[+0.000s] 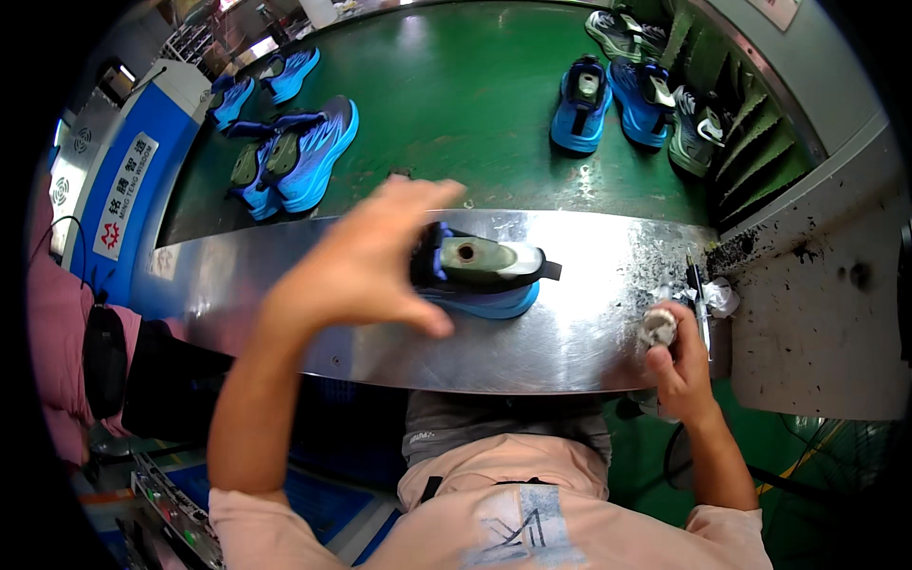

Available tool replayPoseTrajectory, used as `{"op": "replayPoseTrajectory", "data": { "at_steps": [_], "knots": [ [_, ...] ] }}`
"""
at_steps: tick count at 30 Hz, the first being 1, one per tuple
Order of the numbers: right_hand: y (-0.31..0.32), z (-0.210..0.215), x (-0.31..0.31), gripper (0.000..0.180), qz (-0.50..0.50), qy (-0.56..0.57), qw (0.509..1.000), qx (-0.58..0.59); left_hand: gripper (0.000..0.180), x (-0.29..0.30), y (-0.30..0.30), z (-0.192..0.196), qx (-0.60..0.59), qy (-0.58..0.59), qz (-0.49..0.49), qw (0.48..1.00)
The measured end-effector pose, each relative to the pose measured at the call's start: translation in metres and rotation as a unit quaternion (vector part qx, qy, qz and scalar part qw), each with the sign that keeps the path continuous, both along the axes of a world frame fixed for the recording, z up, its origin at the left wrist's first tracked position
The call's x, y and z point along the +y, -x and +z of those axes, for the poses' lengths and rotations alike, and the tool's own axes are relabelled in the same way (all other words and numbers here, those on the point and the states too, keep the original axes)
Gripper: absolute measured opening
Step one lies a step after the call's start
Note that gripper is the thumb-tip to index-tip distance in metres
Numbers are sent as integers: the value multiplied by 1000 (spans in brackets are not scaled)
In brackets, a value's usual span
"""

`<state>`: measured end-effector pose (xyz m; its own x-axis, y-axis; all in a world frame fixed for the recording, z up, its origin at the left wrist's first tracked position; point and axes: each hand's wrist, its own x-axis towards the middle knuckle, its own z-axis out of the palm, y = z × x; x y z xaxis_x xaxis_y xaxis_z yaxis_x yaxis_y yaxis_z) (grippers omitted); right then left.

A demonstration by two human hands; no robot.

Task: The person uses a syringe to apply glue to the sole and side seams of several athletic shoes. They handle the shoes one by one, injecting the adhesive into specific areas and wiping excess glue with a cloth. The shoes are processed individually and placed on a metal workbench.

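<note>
A blue running shoe (494,302) with a green shoe last (475,256) inside it lies on the metal ledge in front of me, its heel pointing right. My left hand (366,266) hovers at the shoe's left end, thumb and fingers spread wide; it hides the toe, and no grip on the shoe shows. Away to the right, over the ledge's edge, my right hand (686,366) is closed on a small off-white round piece (658,327), whose exact kind I cannot make out.
Beyond the metal ledge (589,351) runs a green belt (456,104). Blue shoes (323,157) stand on it at left, more blue shoes (581,104) and dark green ones (698,133) at right. A slim pen-like tool (701,309) and crumpled white paper (722,297) lie at the ledge's right end. A person in pink (71,323) is at left.
</note>
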<state>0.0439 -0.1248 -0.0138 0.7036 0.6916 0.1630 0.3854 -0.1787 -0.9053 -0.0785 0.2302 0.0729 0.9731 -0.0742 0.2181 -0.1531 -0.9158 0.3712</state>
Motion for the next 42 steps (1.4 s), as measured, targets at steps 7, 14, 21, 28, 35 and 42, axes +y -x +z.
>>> {"op": "replayPoseTrajectory", "data": {
  "at_steps": [7, 14, 21, 28, 35, 42],
  "knots": [
    [11, 3, -8, 38, -15, 87, 995, 55, 47, -63, 32, -32, -75, 74, -9, 994],
    [15, 25, 0, 40, -6, 138, 989, 60, 16, -102, 105, -54, -148, 26, 36, 988],
    [23, 94, 90, 91, 153, -113, 924, 332, 16, -109, 119, -69, -185, 51, 48, 980],
    [57, 121, 230, 75, 250, 33, 821, 512, 15, -104, 124, -77, -219, 58, 40, 973],
    [71, 104, 274, 78, 258, 166, 819, 485, 16, -99, 130, -82, -240, 65, 23, 968],
    [78, 102, 287, 79, 226, 209, 829, 467, 18, -99, 130, -88, -253, 66, 26, 965]
  ]
}}
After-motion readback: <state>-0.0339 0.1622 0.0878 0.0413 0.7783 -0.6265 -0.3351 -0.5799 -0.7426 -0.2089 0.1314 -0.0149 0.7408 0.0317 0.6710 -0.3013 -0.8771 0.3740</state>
